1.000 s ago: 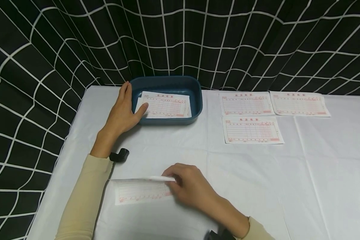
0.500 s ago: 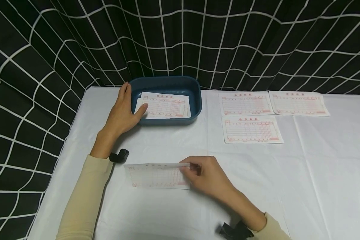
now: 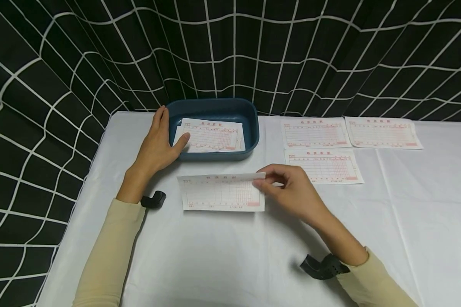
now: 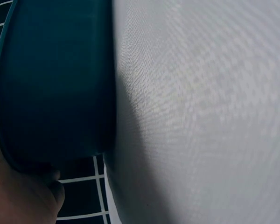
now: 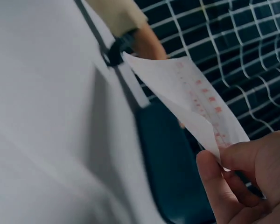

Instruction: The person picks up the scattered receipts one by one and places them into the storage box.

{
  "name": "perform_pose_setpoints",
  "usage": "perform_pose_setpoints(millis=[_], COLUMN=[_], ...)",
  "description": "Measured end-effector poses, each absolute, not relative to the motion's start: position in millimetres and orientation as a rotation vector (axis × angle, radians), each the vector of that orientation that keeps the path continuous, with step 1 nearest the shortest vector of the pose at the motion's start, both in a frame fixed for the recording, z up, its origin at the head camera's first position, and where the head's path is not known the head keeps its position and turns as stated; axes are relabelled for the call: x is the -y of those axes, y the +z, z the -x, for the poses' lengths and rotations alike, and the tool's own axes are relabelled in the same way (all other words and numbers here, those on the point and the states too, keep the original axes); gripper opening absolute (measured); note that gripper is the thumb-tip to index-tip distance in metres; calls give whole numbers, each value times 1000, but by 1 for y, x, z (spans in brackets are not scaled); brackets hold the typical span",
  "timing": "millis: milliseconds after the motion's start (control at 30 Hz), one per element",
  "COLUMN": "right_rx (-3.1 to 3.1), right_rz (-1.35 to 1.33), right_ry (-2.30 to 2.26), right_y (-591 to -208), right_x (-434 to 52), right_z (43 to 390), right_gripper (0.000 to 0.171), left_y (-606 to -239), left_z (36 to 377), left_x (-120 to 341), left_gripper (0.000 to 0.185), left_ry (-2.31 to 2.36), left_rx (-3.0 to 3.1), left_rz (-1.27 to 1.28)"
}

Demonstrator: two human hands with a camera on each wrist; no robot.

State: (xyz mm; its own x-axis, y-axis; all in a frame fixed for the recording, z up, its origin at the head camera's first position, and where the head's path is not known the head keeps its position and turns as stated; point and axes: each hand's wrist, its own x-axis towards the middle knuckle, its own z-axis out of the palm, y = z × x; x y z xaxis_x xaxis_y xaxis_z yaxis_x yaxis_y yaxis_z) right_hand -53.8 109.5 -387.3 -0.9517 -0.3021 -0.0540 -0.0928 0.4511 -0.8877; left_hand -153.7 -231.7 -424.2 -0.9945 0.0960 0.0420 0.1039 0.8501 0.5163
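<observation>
Dark blue tray (image 3: 253,128); white slips (image 3: 220,192) red-printed; white tablecloth (image 3: 223,256); black curtain (image 3: 292,51) white-gridded; cream sleeves (image 3: 107,256)

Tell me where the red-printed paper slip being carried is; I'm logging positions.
In the head view the red-printed paper slip hangs just before the dark blue plastic tray, pinched by the right hand.
</observation>
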Motion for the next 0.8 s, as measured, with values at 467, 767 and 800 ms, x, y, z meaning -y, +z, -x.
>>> perform_pose_setpoints(millis=[467,767,800], right_rx=[-2572,-2496,-2498], right_rz=[307,203,198], right_ry=[-1640,-1729,-1728], right_y=[-357,-355,-355], right_x=[-115,-100,-98], right_z=[122,152,155], right_gripper=[18,19,21], left_y=[-427,-427,-427], left_z=[154,157,157], left_x=[233,235,235], left_gripper=[97,93,94], left_ry=[-856,-852,-855], left_rx=[2989,2959,2957], left_rz=[187,207,208])
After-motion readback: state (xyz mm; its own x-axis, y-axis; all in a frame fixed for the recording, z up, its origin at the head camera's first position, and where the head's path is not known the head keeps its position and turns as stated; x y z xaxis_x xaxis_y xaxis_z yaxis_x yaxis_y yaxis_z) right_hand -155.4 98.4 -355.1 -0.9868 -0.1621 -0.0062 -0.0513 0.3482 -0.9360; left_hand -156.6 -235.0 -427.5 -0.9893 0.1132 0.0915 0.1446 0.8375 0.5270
